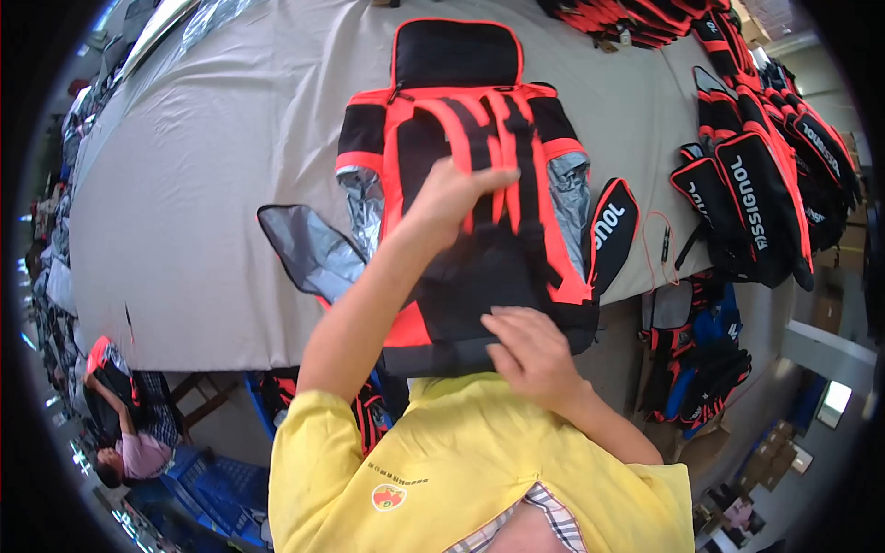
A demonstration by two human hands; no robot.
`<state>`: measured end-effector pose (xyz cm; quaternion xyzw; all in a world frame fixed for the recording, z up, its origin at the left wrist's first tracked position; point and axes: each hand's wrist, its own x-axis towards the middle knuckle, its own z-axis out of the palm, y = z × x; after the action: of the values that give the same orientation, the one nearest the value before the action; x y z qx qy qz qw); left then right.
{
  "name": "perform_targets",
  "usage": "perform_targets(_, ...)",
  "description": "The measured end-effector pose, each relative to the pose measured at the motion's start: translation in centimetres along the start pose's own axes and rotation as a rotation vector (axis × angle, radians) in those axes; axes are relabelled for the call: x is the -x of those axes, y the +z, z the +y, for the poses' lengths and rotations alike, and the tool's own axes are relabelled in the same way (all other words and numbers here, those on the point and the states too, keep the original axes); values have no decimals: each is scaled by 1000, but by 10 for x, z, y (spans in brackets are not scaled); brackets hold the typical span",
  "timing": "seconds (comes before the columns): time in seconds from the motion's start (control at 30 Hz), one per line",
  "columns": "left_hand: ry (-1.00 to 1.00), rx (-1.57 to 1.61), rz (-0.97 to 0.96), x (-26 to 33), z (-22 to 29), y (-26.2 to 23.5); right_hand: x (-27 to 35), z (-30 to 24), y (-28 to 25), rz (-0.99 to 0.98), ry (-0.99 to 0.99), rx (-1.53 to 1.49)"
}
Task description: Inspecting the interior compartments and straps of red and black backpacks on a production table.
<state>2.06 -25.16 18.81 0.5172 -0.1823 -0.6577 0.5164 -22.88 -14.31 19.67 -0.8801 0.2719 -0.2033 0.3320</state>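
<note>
A black and neon-red backpack lies flat before me with its straps facing up. Its top flap is folded out on the far side. Two side panels hang outward: the left panel shows its grey lining, the right panel its black outer face. Over the shoulder straps is my left hand, a finger stretched to the right; whether it touches them I cannot tell. My right hand is at the bag's near edge, fingers apart, holding nothing.
A beige cloth covers the table. Similar bags are piled along its right side, with more red-edged pieces at the far right. A thin red cord lies nearby. Beyond the left edge are another person and blue crates.
</note>
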Motion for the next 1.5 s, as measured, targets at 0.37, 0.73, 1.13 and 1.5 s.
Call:
perform_targets(0.37, 108, -135, 72, -82, 86, -32, 42, 33, 74, -629, 235, 279)
perform_targets(0.73, 82, -143, 43, -92, 66, -56, 38, 30, 76, -613, 313, 132)
perform_targets(1.13, 117, -159, 258, -80, 17, -64, 60, 52, 52, -479, 203, -59)
perform_targets(1.5, 42, -242, 297, 16, -26, -84, 44, 58, -2, -410, 136, 87)
